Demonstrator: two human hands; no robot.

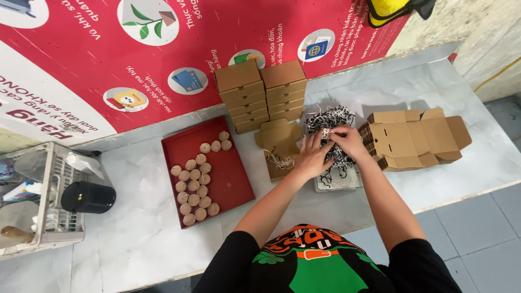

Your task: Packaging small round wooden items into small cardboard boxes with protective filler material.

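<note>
White marble-patterned counter (pixel 135 239) runs beneath a red printed banner (pixel 81 65) on the wall. At far right lies a stack of flat, unfolded cardboard box blanks (pixel 415 138). Red tray (pixel 236 182) left of centre holds rows of small round tan pieces (pixel 194 186). Two stacks of closed brown boxes (pixel 260 95) stand against the banner. White wire basket (pixel 46 195) at far left, black cylindrical container (pixel 88 197) beside it. One open small box (pixel 278 144) with a little filler inside sits just left of a clear tray of black-and-white shredded paper (pixel 331 127). Both hands are in the shred: left hand (pixel 313 157) fingers spread, pressing on it; right hand (pixel 347 141) pinching a tuft.
</note>
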